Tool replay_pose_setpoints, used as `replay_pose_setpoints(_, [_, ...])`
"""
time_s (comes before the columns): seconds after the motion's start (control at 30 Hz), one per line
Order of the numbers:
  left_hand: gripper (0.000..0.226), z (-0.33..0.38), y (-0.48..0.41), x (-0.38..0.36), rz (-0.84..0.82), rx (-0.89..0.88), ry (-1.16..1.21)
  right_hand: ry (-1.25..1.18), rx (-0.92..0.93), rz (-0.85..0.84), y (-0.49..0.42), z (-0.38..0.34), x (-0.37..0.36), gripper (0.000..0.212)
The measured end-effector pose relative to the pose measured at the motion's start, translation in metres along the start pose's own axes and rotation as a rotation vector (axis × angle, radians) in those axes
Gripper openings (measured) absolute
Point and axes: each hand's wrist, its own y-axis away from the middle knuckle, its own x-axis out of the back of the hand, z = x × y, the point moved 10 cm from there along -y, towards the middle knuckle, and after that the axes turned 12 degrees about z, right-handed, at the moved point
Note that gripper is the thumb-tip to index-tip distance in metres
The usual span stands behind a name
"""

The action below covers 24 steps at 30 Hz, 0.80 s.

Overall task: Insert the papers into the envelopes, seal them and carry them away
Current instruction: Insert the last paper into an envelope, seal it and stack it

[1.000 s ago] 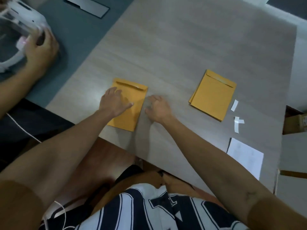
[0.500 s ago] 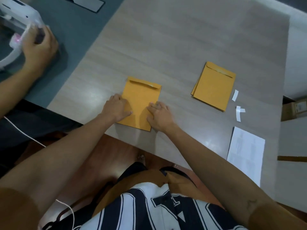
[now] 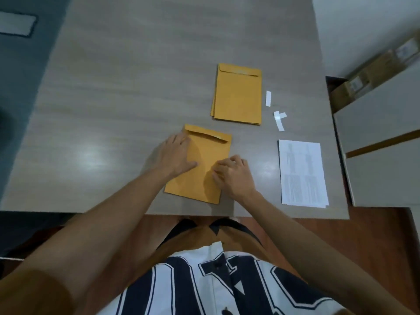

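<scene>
A yellow-brown envelope [image 3: 205, 155] lies flat near the table's front edge, its flap folded down at the far end. My left hand [image 3: 176, 154] rests flat on its left side, fingers spread. My right hand [image 3: 234, 173] presses on its right edge with the fingers curled. A small stack of the same envelopes [image 3: 237, 94] lies farther back. Printed white papers [image 3: 302, 173] lie to the right of my right hand.
Three white peel-off strips [image 3: 278, 120] lie scattered between the stack and the papers. The grey wood-grain table [image 3: 136, 76] ends close to my body. White cabinets [image 3: 381, 133] and a cardboard box [image 3: 354, 85] stand to the right.
The view swung to the right, so the other person's hand and the white device left the frame. Both my hands stay on the envelope, which now lies nearer the stack and papers.
</scene>
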Motion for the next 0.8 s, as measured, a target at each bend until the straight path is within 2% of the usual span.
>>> replay_pose_setpoints(0.2, [0.097,0.055,-0.021,-0.008,-0.032,-0.114,-0.075,-0.12,0.01,-0.003,0.022,0.019,0.005,0.034])
replay_pose_setpoints(0.33, [0.112,0.075,-0.033,-0.014,-0.078,-0.175,-0.189,-0.101,-0.116,0.127,0.017,0.057,0.017,0.031])
replay_pose_setpoints(0.47, [0.129,0.083,-0.041,-0.014,-0.105,-0.196,-0.275,-0.113,-0.187,0.182,0.009,0.08,0.025,0.032])
replay_pose_setpoints(0.8, [0.134,0.108,-0.049,-0.016,-0.202,-0.27,-0.314,-0.136,-0.381,0.129,0.006,0.135,0.021,0.033])
